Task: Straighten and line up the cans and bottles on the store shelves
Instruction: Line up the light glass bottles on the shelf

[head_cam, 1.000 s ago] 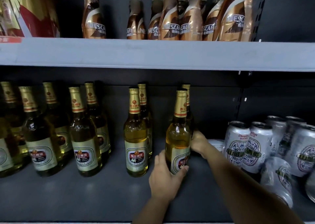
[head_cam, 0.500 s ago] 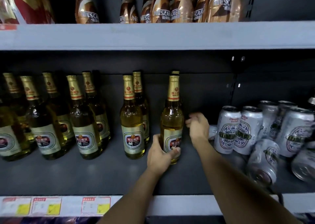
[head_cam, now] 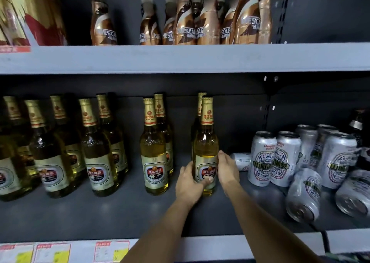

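A clear beer bottle (head_cam: 206,142) with a gold neck foil stands upright on the dark lower shelf (head_cam: 100,218). My left hand (head_cam: 190,184) wraps its lower left side, thumb across the label. My right hand (head_cam: 227,170) presses its right side. A second bottle (head_cam: 200,104) stands right behind it, mostly hidden. To the left stand another pair of bottles (head_cam: 153,152) and several more in rows (head_cam: 96,152). Silver beer cans (head_cam: 262,158) stand at the right, and two (head_cam: 304,194) lie on their sides.
One can (head_cam: 241,160) lies on its side behind my right hand. The upper shelf (head_cam: 180,58) holds gold-brown coffee bottles (head_cam: 184,22) and a gold and red pack (head_cam: 30,12). Price tags (head_cam: 112,250) line the shelf's front edge. A dark bottle (head_cam: 358,122) stands at the far right.
My right hand has come from behind the bottle to its right side, so both hands now hold it. The camera view has shifted a little.
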A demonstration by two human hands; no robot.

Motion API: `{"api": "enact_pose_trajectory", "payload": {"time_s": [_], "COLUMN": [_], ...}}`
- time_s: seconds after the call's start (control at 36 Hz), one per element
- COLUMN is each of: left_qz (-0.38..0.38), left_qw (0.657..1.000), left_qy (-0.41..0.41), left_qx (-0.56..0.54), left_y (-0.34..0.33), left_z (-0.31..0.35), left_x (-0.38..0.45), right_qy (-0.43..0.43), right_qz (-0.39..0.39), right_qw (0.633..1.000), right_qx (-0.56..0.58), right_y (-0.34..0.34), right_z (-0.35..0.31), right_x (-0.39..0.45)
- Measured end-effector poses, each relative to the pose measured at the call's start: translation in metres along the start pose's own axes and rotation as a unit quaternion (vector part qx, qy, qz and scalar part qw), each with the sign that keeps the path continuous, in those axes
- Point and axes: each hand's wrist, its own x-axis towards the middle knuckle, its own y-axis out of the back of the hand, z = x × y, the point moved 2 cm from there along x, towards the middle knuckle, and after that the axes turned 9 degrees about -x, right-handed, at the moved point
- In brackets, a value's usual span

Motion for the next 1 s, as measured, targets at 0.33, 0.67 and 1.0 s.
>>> {"api": "enact_pose_trajectory", "payload": {"time_s": [0.33,0.67,1.0], "left_qz": [0.129,-0.072,0.074], "left_qw": [0.949,0.884,0.957], "left_qy": [0.077,0.206,0.099], "left_qx": [-0.279,-0.414,-0.262], "left_y": [0.009,-0.009,-0.001], "left_z": [-0.005,0.006,0.007], "left_x": [0.012,0.053,0.027], "right_qy": [-0.101,-0.125,-0.094], "right_qz": [-0.07,-0.095,-0.063], "right_qw": [0.975,0.977,0.991], "right_qx": [0.186,0.146,0.065], "right_y": [0.0,-0.013,-0.002], "right_z": [0.007,0.012,-0.004], "right_x": [0.033,0.056,0.01]}}
